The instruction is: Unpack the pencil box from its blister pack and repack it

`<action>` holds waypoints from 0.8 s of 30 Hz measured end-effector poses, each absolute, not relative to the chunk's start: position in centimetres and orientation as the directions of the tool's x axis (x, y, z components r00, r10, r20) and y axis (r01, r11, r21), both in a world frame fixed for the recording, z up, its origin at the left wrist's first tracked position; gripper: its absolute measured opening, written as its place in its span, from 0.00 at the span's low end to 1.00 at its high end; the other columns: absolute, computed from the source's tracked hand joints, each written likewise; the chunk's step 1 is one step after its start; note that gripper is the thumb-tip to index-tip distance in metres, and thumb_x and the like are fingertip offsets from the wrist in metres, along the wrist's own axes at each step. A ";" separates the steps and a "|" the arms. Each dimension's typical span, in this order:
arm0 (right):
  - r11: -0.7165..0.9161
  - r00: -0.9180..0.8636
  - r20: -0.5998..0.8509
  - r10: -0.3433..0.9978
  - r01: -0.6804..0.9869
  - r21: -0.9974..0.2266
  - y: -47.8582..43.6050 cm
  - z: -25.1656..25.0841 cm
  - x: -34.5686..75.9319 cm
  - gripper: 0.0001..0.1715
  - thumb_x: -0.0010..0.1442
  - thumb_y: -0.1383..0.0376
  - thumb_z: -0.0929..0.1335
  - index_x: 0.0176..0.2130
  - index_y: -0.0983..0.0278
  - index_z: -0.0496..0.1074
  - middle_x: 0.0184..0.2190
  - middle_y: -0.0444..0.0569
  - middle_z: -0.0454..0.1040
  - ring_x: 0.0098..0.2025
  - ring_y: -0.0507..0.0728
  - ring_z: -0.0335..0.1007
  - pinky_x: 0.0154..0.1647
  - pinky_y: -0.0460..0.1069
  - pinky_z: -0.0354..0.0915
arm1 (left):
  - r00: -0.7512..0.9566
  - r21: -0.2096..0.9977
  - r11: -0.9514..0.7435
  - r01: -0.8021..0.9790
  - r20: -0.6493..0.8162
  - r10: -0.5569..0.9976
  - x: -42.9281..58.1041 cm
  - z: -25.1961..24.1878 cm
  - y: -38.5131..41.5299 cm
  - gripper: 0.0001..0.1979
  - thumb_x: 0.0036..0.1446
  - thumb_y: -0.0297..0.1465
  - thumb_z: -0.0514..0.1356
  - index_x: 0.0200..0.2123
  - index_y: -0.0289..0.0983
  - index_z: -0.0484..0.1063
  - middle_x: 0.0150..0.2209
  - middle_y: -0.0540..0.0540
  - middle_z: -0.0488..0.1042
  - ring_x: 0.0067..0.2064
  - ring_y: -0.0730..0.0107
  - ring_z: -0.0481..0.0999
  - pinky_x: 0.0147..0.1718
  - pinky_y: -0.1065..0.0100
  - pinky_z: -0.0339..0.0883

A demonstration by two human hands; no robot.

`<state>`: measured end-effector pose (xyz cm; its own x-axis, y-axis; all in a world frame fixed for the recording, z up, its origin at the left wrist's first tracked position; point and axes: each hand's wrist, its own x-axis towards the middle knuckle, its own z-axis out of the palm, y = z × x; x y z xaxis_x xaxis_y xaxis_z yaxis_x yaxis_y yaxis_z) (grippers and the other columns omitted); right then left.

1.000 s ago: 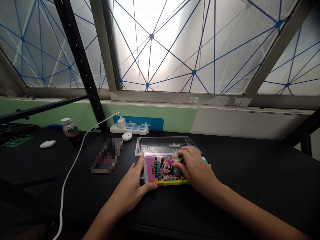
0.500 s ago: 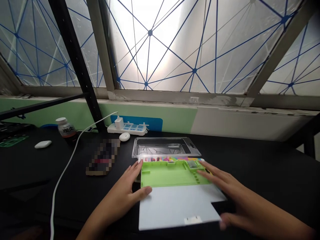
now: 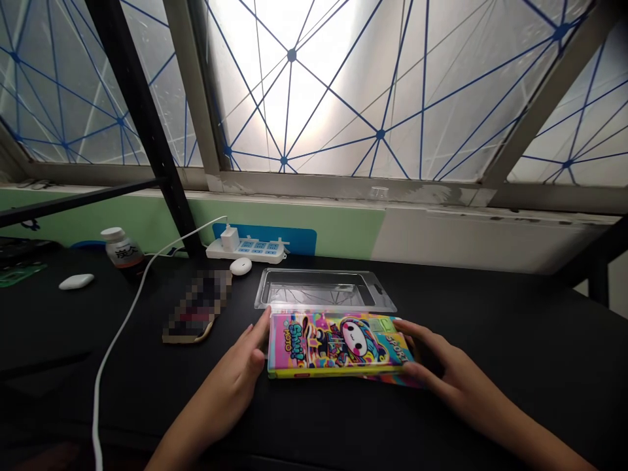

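— Where is the pencil case [image 3: 338, 345]?

— It lies flat on the black table [image 3: 490, 340], between my fingers. My left hand [image 3: 235, 376] touches its left end, fingers loosely spread. My right hand [image 3: 441, 369] touches its right end, also open, gripping nothing. Just beyond my fingertips lies a clear plastic tray [image 3: 324, 291].

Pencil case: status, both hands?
Left hand and right hand flank the pencil case, touching its ends. Lid shut, flat on table. Clear tray behind.
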<state>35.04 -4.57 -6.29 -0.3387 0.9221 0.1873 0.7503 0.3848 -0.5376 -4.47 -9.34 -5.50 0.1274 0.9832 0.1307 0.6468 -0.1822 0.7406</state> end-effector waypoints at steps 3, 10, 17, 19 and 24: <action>0.471 -0.394 0.258 0.882 0.759 -0.450 -4.8 -7.1 34.9 0.43 0.59 0.49 0.71 0.68 0.56 0.59 0.60 0.57 0.71 0.60 0.70 0.68 0.57 0.64 0.70 | 0.140 0.760 -0.148 0.633 0.075 0.987 -4.1 -5.5 -9.2 0.43 0.63 0.53 0.57 0.73 0.45 0.42 0.69 0.43 0.57 0.69 0.45 0.57 0.64 0.47 0.57; 0.540 -0.369 0.440 0.819 0.757 -0.369 -5.1 -5.7 34.3 0.39 0.59 0.49 0.71 0.65 0.53 0.63 0.59 0.52 0.73 0.61 0.70 0.68 0.54 0.62 0.73 | 0.002 0.695 -0.346 0.630 0.445 0.896 -2.3 -3.4 -9.3 0.31 0.64 0.44 0.58 0.67 0.42 0.59 0.68 0.46 0.61 0.68 0.51 0.61 0.65 0.56 0.57; 0.467 -0.282 0.396 0.874 0.715 -0.520 0.8 -1.6 30.3 0.42 0.62 0.47 0.68 0.67 0.62 0.59 0.57 0.57 0.74 0.52 0.68 0.76 0.48 0.59 0.75 | -0.058 0.640 -0.279 0.716 0.453 0.890 -1.3 1.7 -2.1 0.34 0.64 0.47 0.56 0.68 0.36 0.59 0.69 0.40 0.59 0.70 0.46 0.54 0.66 0.51 0.53; 0.467 -0.301 0.377 0.876 0.726 -0.505 2.7 -2.1 29.6 0.41 0.63 0.48 0.67 0.68 0.64 0.58 0.58 0.59 0.74 0.54 0.68 0.75 0.50 0.61 0.73 | -0.045 0.625 -0.250 0.740 0.418 0.907 -1.6 0.8 0.0 0.34 0.66 0.48 0.53 0.68 0.35 0.57 0.70 0.37 0.56 0.71 0.48 0.51 0.66 0.51 0.50; 0.539 -0.440 0.331 0.835 0.775 -0.330 4.9 -5.6 29.6 0.34 0.69 0.50 0.60 0.67 0.65 0.61 0.67 0.60 0.61 0.70 0.68 0.53 0.64 0.66 0.59 | 0.061 0.503 -0.128 0.855 0.146 0.987 -2.4 -3.5 1.5 0.41 0.66 0.54 0.46 0.71 0.31 0.48 0.72 0.32 0.46 0.73 0.40 0.36 0.65 0.38 0.41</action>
